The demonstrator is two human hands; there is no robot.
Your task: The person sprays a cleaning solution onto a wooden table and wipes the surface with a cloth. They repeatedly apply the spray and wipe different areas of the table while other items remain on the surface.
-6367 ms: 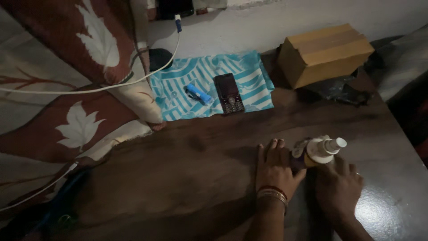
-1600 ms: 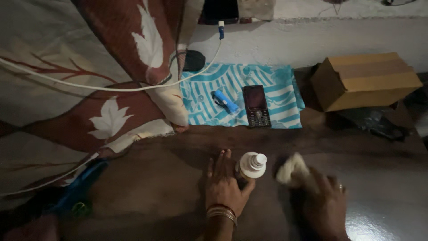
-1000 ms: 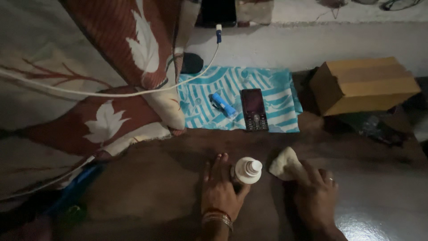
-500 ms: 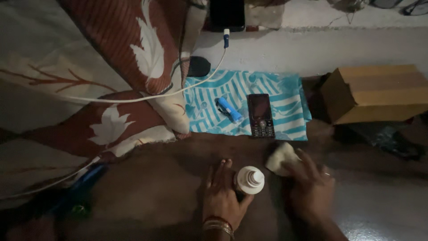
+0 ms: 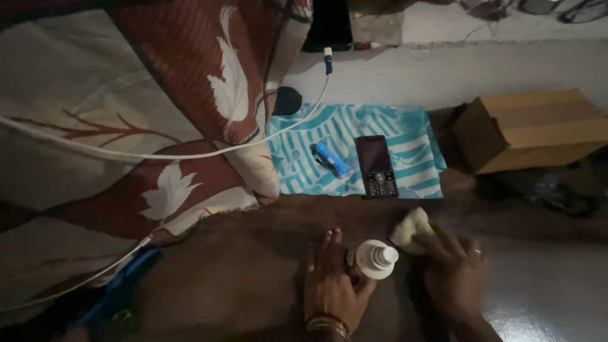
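Observation:
A white bottle (image 5: pixel 375 259) with a nozzle cap stands upright on the dark wooden table (image 5: pixel 240 266). My left hand (image 5: pixel 330 284), with bangles at the wrist, lies flat on the table and curls against the bottle's left side. My right hand (image 5: pixel 453 271), wearing a ring, presses a pale crumpled cloth (image 5: pixel 409 228) onto the tabletop just right of the bottle.
Behind lies a blue striped cloth (image 5: pixel 348 136) with a dark keypad phone (image 5: pixel 376 166) and a small blue torch (image 5: pixel 332 159). A brown cardboard box (image 5: pixel 531 127) stands at the back right. A leaf-patterned blanket (image 5: pixel 126 126) and a white charging cable (image 5: pixel 190 152) cover the left.
My right hand has rubbed the pale cloth back and forth beside the bottle, ending close to it. My left hand has stayed at the bottle. The view has shifted slightly.

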